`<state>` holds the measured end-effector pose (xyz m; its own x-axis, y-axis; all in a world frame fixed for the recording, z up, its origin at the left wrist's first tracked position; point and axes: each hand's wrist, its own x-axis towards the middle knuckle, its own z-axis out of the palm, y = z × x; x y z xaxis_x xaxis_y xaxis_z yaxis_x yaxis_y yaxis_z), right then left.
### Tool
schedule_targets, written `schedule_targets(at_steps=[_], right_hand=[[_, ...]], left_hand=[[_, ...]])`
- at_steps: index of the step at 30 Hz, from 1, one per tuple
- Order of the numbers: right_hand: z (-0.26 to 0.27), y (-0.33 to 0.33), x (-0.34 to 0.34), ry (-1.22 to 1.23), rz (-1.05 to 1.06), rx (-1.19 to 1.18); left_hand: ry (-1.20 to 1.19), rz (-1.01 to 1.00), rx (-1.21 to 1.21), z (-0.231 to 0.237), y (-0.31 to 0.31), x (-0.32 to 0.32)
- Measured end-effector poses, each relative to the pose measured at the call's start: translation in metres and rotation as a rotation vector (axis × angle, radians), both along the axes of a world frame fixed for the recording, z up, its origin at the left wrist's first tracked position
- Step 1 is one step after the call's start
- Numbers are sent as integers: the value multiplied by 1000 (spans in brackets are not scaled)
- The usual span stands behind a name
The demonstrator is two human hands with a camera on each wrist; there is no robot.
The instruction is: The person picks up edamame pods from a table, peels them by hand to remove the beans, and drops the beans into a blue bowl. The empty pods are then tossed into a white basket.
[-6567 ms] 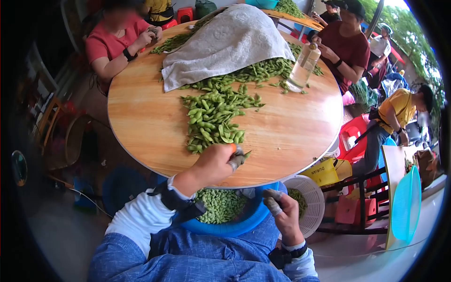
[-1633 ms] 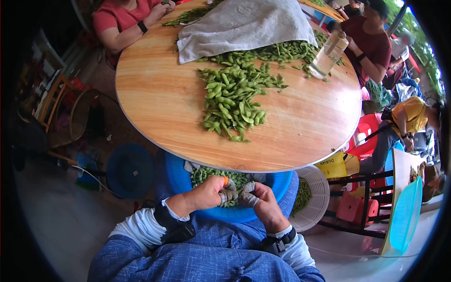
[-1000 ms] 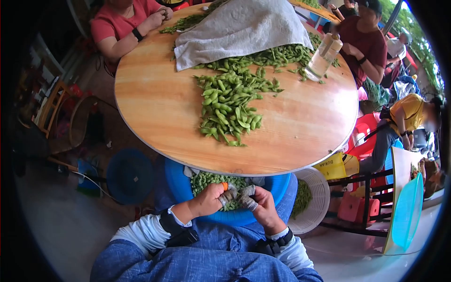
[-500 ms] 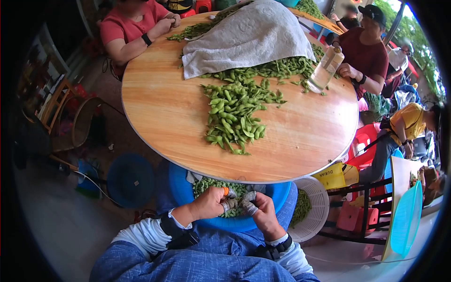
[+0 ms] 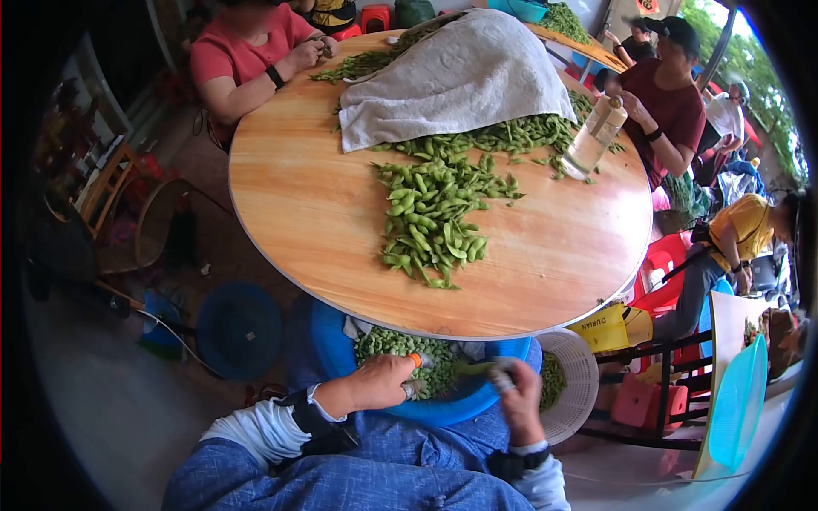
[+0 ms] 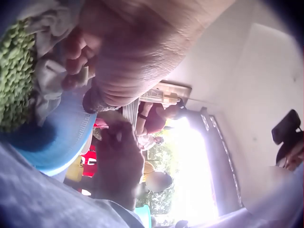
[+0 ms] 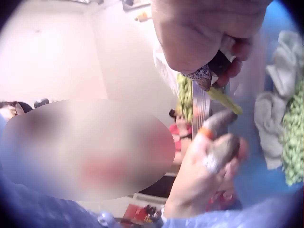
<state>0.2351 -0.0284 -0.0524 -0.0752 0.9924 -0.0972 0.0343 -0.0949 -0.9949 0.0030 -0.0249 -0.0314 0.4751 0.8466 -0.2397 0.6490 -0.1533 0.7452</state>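
My right hand [image 5: 521,399] pinches a green edamame pod [image 7: 225,100] between taped fingertips, above the blue basin. In the head view that pod is a green blur pointing left. My left hand [image 5: 372,385] hovers over the basin's left part, its taped thumb and forefinger apart with nothing seen between them. An orange band [image 7: 205,132] circles one of its fingers, close to the pod's tip in the right wrist view. Shelled green beans [image 5: 392,345] fill the bottom of the blue basin [image 5: 328,339] in my lap. A grey cloth [image 7: 271,128] lies inside the basin beside the beans.
A pile of pods [image 5: 430,226] lies on the round wooden table [image 5: 298,213], partly under a grey towel [image 5: 460,81]. A clear bottle [image 5: 594,136] stands at the right. A white basket [image 5: 584,396] sits right of the basin. Other people sit around the table.
Over the last half second my hands have parted; the right moved right with a pod in its fingers. Several seconds ago the left hand was at the table's pile.
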Motion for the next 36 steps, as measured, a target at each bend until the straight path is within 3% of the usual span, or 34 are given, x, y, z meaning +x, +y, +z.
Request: schedule_targets(at_steps=[3,4,7,8,11,12,15,20,23,26,30,36], right_hand=[[-12,-10,82,-21,-331,-148],[-44,-15,119,-156,-390,-51],[-79,-38,175,-388,-491,-33],[-84,-43,182,-417,-498,-52],[-65,-45,156,-164,-497,-240],[-59,-43,142,-134,-476,-196],[-36,-31,105,12,-347,-147],[15,-9,46,26,-131,-84],[43,5,13,152,52,12],[64,18,-19,262,194,-5],[68,24,-38,414,378,-106],[56,18,-38,418,355,-250]], left_hand=[[138,-152,346,-3,-1,-10],[161,-203,463,-1,-2,-11],[83,-219,568,18,10,-13],[69,-118,675,25,18,-14],[127,86,900,45,60,-18],[163,115,885,54,73,-15],[290,62,868,39,103,-19],[319,-26,964,55,109,-14],[-116,185,496,74,90,-7],[-787,271,-303,72,63,1],[-789,235,-528,55,38,0],[-806,196,-658,38,32,-2]])
